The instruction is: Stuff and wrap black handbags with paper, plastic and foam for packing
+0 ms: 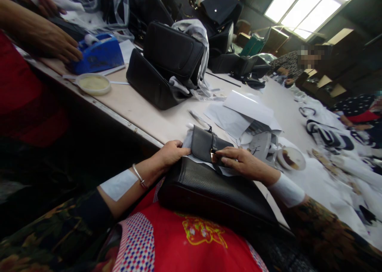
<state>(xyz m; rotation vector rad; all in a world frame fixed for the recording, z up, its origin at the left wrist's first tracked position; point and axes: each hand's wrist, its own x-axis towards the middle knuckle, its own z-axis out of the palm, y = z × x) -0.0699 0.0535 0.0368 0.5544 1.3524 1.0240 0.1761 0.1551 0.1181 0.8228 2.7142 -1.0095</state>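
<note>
A black leather handbag [209, 188] lies across my lap against the table edge, its flap [203, 144] folded up onto white wrapping paper [187, 141]. My left hand [171, 152] grips the paper and the flap's left edge, fingers curled. My right hand [241, 162] rests on the bag's top, fingers pinched around the gold buckle [213, 157] of the strap.
Two more black handbags [170, 61] stand on the table [143, 108] beyond, with loose white sheets [247, 108]. A blue tape dispenser [97, 55] and a dish of paste [93, 83] sit at left by another person's hand [53, 41]. More people work at right.
</note>
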